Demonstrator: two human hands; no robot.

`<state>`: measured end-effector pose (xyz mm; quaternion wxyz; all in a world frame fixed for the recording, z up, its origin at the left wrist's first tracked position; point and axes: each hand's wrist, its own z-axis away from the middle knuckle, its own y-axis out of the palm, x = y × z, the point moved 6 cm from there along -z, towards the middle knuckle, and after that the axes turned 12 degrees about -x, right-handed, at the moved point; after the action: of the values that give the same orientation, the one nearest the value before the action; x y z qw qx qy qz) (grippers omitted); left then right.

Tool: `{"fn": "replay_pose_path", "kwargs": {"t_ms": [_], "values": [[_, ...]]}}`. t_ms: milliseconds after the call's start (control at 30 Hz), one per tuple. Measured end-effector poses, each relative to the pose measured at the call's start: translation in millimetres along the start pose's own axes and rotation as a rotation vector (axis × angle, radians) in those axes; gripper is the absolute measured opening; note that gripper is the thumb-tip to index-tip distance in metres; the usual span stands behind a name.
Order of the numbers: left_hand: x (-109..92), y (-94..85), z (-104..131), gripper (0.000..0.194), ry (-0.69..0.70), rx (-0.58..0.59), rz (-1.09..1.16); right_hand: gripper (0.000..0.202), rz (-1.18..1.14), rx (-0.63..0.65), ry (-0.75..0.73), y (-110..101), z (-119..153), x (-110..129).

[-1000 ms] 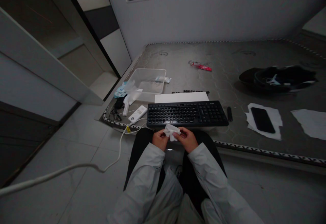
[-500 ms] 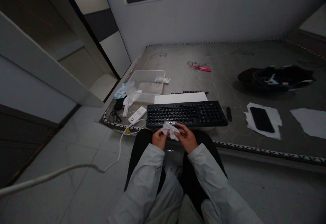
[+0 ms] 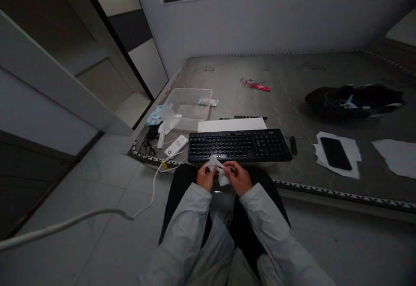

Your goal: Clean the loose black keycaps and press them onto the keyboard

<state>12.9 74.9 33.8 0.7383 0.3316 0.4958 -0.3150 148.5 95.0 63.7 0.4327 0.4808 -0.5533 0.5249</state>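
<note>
Between my two hands is a crumpled white tissue (image 3: 223, 177), held just past the mattress edge, above my lap. My left hand (image 3: 205, 177) pinches its left side, and the fingers of my right hand (image 3: 238, 177) are closed on its right side. Directly beyond my hands lies a black keyboard (image 3: 240, 144), its front edge close to my fingertips. A white sheet (image 3: 232, 125) lies behind the keyboard, with a row of small black keys (image 3: 247, 117) beyond it. Some of the tissue is hidden by my fingers.
A clear plastic box (image 3: 191, 104) stands at the left, near a white power strip (image 3: 176, 146) with a cable (image 3: 107, 211). To the right lie a small black stick (image 3: 293, 145), a phone (image 3: 335, 153) on white paper and a black cap (image 3: 354, 99). A red wrapper (image 3: 256, 85) lies farther back.
The tissue has been spread and turned between my fingers, with one end now hanging lower. My right fingers have curled in closer. The other things have not moved.
</note>
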Motion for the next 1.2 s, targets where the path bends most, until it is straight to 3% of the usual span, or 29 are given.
{"fn": "replay_pose_path", "kwargs": {"t_ms": [100,333,533,867,1000,1100,1200], "values": [[6,2.1,-1,0.026,-0.026,0.026,0.032,0.024,0.021,-0.031,-0.014,-1,0,-3],[24,-0.9,-8,0.032,-0.120,0.052,0.096,0.023,0.207,-0.020,-0.239,-2,5,14],[23,-2.0,-10,0.035,-0.098,0.090,0.119,0.024,0.213,-0.059,-0.257,-3,6,13],[11,-0.7,-2,0.035,-0.071,0.045,0.083,0.013,0.083,-0.236,-0.256,-16,5,10],[10,-8.8,-5,0.034,-0.065,-0.024,0.090,0.018,-0.054,-0.310,-0.118,-22,-1,-7],[11,-14.3,-7,0.032,-0.041,-0.039,0.084,0.024,-0.121,-0.304,-0.020,-21,-5,-16],[13,-18.3,-7,0.029,-0.039,-0.036,0.059,0.031,-0.080,-0.241,-0.034,-17,-11,-9]]}}
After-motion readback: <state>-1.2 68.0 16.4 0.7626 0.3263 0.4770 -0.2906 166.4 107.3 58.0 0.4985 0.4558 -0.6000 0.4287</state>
